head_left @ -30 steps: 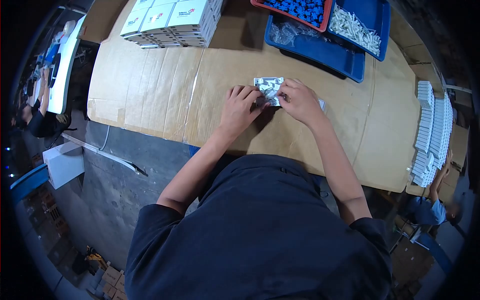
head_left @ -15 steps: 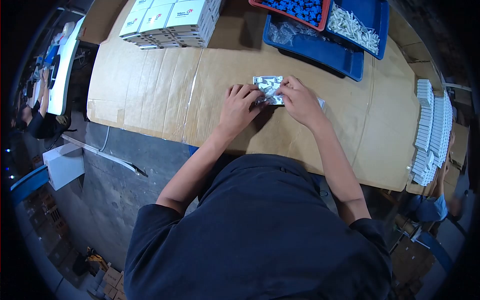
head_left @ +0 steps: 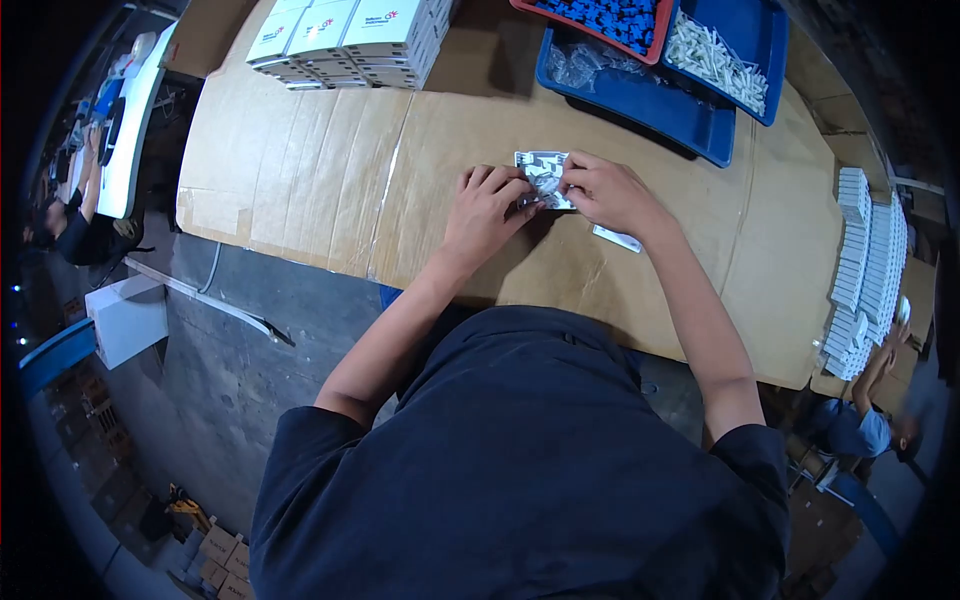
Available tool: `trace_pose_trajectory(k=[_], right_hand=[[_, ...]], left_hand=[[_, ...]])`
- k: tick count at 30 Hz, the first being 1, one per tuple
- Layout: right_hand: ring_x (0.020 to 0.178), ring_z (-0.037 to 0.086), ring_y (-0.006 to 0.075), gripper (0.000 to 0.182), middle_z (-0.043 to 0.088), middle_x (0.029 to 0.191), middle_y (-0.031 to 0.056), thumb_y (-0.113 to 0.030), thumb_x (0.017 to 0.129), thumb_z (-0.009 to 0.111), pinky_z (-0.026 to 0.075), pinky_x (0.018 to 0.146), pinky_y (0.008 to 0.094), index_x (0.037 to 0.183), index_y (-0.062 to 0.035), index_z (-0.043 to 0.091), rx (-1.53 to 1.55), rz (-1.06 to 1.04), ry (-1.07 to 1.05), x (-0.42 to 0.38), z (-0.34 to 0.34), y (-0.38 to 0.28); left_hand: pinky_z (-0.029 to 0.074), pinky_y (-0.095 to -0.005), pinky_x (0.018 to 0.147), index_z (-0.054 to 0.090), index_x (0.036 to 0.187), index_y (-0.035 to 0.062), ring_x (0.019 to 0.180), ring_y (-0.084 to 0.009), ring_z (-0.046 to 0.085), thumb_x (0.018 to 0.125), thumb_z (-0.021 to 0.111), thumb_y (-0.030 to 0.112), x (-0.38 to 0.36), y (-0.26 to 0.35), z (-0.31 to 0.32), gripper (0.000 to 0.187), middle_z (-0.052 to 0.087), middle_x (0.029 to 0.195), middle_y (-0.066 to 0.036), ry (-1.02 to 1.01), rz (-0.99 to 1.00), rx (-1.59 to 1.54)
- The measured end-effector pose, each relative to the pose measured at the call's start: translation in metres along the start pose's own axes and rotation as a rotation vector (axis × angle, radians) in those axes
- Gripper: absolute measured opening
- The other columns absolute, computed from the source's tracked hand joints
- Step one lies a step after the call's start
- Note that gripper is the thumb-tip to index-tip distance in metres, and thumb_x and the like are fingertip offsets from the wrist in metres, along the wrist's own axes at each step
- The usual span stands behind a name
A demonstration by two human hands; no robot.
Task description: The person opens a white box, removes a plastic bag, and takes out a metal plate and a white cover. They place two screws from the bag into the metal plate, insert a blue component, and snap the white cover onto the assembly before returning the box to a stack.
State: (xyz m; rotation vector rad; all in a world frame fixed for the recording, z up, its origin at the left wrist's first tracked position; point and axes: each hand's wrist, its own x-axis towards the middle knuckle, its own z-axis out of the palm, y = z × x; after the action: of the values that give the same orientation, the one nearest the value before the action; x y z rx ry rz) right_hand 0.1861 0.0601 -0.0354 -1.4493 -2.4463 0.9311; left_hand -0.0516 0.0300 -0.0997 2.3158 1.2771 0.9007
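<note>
On the cardboard-covered table [head_left: 450, 130] lies a small white tray [head_left: 543, 158] with grey recesses. My left hand [head_left: 486, 212] is closed at its left side, fingertips on a clear plastic piece [head_left: 543, 188] over the tray. From the right, my right hand [head_left: 607, 192] pinches the same clear plastic. What else the fingertips cover is too small to tell. A white card [head_left: 617, 238] lies flat below my right hand, partly beside the wrist.
Stacked white boxes [head_left: 350, 40] stand at the back left. A red bin [head_left: 610, 22] of blue parts, a blue tray [head_left: 775, 70] of white sticks and a blue tray [head_left: 640, 110] with clear bags are at the back right. White packs [head_left: 868, 270] line the right edge. Co-workers' arms show at both sides.
The white card beside my right hand now shows lower, below the wrist. Both hands stay at the tray with small finger movements. The co-worker at the right has moved further into view.
</note>
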Motion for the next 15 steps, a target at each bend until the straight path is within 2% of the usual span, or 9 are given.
trace_pose_trajectory(k=[4,12,15], right_hand=[[0.094,0.067,0.0324,0.015,0.064,0.106,0.0107,-0.012,0.089,0.061,0.054,0.083,0.0462,0.094,-0.0011,0.071,-0.024,-0.051,0.056,-0.002,0.007,0.002],[0.090,0.068,0.0311,0.011,0.063,0.106,0.0095,-0.009,0.087,0.065,0.055,0.079,0.0452,0.093,-0.0018,0.072,-0.054,0.000,0.116,-0.009,0.011,-0.008],[0.090,0.069,0.0304,0.011,0.063,0.106,0.0087,-0.010,0.086,0.068,0.056,0.079,0.0450,0.093,-0.0032,0.073,-0.069,0.007,0.098,-0.009,0.006,-0.007]], left_hand=[[0.042,-0.0434,0.097,0.072,0.099,0.0118,0.108,-0.0270,0.059,0.084,0.081,0.030,0.001,0.001,-0.002,0.025,0.068,0.113,-0.002,-0.021,0.003,0.015],[0.042,-0.0449,0.098,0.072,0.100,0.0137,0.108,-0.0264,0.059,0.085,0.080,0.033,0.001,-0.002,0.001,0.025,0.067,0.113,-0.002,-0.006,0.013,0.010],[0.041,-0.0433,0.098,0.074,0.101,0.0128,0.110,-0.0264,0.060,0.083,0.081,0.027,0.002,0.000,0.000,0.024,0.069,0.115,-0.002,-0.018,0.003,0.001]])
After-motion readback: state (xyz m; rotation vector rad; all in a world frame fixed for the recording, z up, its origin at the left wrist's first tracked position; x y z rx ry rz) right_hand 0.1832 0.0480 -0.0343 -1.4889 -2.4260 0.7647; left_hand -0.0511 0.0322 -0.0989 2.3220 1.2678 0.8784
